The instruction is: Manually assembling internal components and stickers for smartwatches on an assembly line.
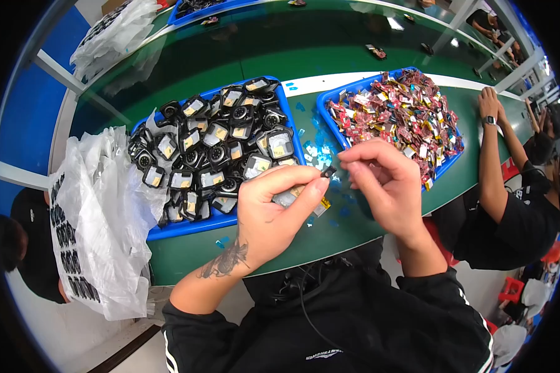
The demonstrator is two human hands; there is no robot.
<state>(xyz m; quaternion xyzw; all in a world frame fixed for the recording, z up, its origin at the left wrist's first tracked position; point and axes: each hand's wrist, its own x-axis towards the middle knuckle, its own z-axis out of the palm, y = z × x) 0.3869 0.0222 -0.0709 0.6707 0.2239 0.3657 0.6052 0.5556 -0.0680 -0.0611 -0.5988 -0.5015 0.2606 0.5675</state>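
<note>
Small part (292,196) mostly hidden in left hand (274,208), fingers curled around it; right hand (379,186) fingertips pinch tiny dark tab (330,170).

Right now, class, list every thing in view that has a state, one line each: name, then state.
left hand: closed around a small flat part.
right hand: fingers pinch a tiny dark piece.
left blue tray: heaped with black square parts.
right blue tray: piled with red and mixed pieces.
plastic bag: open, crumpled at the table edge.

A small silver module with yellow tape (295,196) lies tilted, its black tab (330,170) raised.
</note>
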